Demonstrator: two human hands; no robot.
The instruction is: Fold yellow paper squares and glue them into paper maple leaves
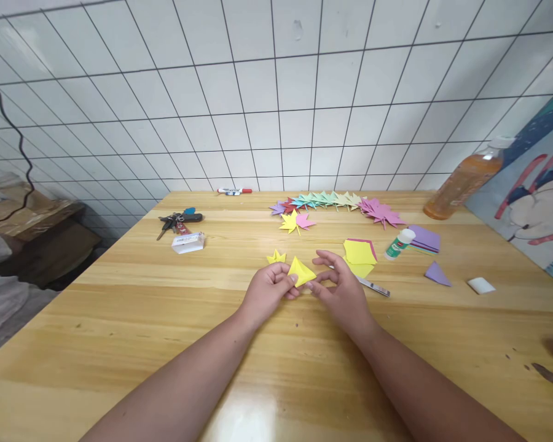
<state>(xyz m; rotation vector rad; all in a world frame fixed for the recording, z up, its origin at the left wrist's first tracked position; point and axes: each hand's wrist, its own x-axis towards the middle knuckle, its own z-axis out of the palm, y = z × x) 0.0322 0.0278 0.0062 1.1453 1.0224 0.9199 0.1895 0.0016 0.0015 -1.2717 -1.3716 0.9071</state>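
Note:
My left hand (pixel 268 290) pinches a small folded yellow paper piece (pixel 301 271) just above the wooden table (pixel 133 307). My right hand (pixel 343 288) is beside it on the right, fingers spread, fingertips touching the paper's right edge. A second small folded yellow piece (pixel 276 256) lies on the table just behind my left hand. A stack of yellow and pink paper squares (pixel 359 255) sits behind my right hand, with a metal blade or ruler (pixel 373 286) lying next to it.
A row of coloured paper leaves (pixel 336 201) curves along the back. A glue bottle (pixel 399 243), purple papers (pixel 424 238), a purple triangle (pixel 437 274), a white eraser (pixel 481 285), an orange drink bottle (pixel 465 182), keys (pixel 179 220), a small white box (pixel 188 242) and a marker (pixel 234 191) lie around.

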